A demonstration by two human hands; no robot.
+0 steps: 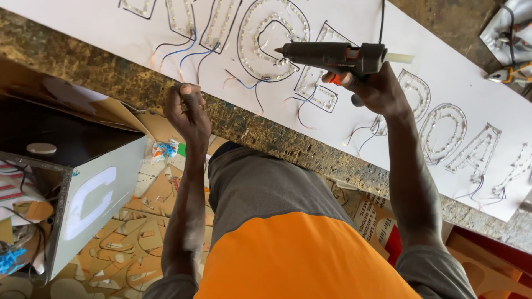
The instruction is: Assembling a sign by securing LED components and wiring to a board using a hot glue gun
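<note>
I have a black glue gun [332,55] clamped in my right hand [377,88], fingers wrapped round its grip, one finger near the orange trigger. Its nozzle points away from the hand toward my left, level above the white sign panel [438,66], and a pale glue stick [399,57] juts from its rear just above my knuckles. A black cord [382,19] runs up from the gun and off the top edge.

Right under the nozzle lies a rounded letter outline filled with small LED dots [271,41]; more such outlined letters run along the panel on both sides of my right hand. Thin blue, black and reddish wires [191,52] trail from the letters toward the panel's near edge.

My left hand [188,111] is well apart from the right, down at the panel's near edge over the rough, speckled workbench [88,72]. Its fingers are curled in with the tips pinched together; I cannot tell whether they grip a wire end.

Below my left hand, a grey box bearing a white letter shape [91,202] stands on the floor among brown cardboard offcuts [138,238]. Far beyond my right hand, at the bench's edge, lie pliers with orange handles [507,75].
</note>
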